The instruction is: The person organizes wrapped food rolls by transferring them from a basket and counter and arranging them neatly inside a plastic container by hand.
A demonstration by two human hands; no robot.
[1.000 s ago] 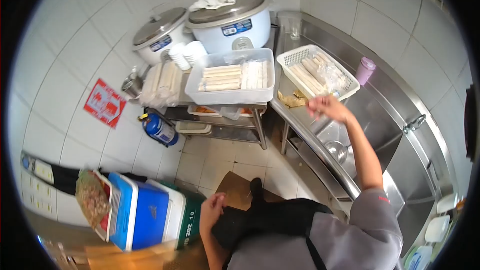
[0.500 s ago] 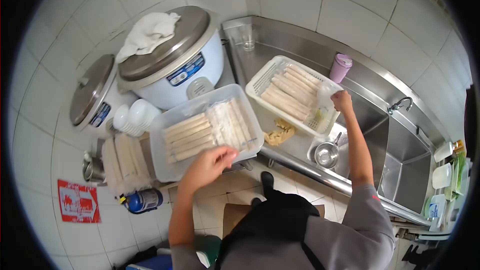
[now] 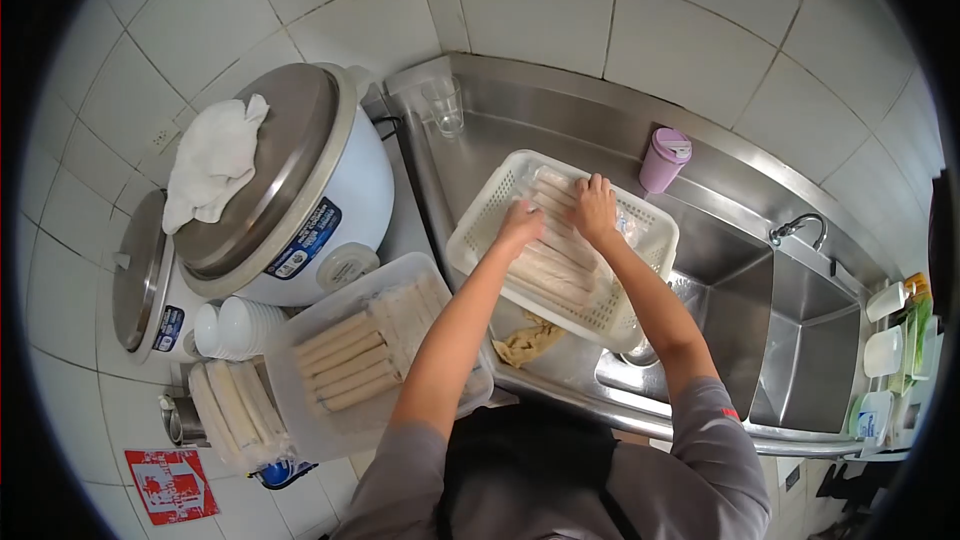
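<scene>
In the head view, a cream perforated plastic basket point(image 3: 478, 230) holds clear-bagged packs of long pale rolls point(image 3: 556, 265). What the rolls are made of I cannot tell. My left hand point(image 3: 520, 224) is closed on the left side of a pack, fingers curled over it. Across the same pack, my right hand point(image 3: 597, 208) grips the far right side, with its fingertips on the plastic. A translucent bin point(image 3: 300, 380), lower left, contains more of these rolls, some in a bag. My left forearm passes over its right side.
A large rice cooker point(image 3: 350, 190) with a white cloth point(image 3: 215, 160) on its lid stands left. Stacked white bowls point(image 3: 240, 328) and bagged rolls point(image 3: 240, 410) are nearby. A purple cup point(image 3: 665, 160), yellow cloth point(image 3: 527, 340), glass point(image 3: 444, 105) and sink faucet point(image 3: 800, 230) are around the basket.
My left hand has moved from above the translucent bin into the basket. My right hand has left the basket's right edge for the pack inside. The camera view has shifted.
</scene>
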